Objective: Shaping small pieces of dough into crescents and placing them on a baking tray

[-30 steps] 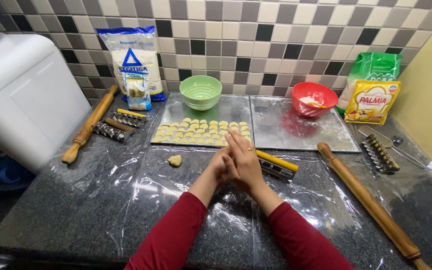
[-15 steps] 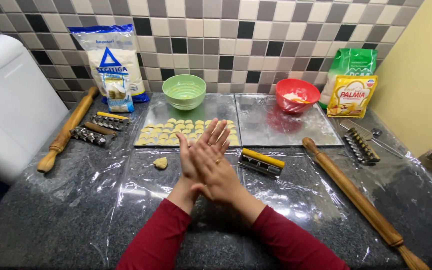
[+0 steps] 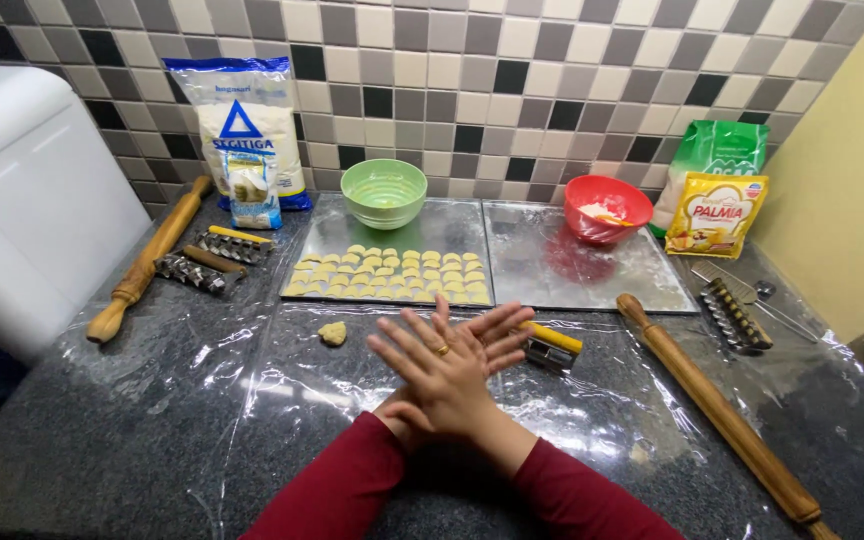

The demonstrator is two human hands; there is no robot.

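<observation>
Palms are sliding crosswise since earlier: right hand (image 3: 439,372) is lying over left hand (image 3: 492,335), fingers released, rolling unseen dough. Next placement: baking tray (image 3: 389,232), twelve o'clock

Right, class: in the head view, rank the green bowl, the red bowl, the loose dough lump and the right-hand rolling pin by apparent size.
1. Right-hand rolling pin, though nearest the camera.
2. Green bowl and red bowl: too alike to rank.
3. Loose dough lump.
</observation>
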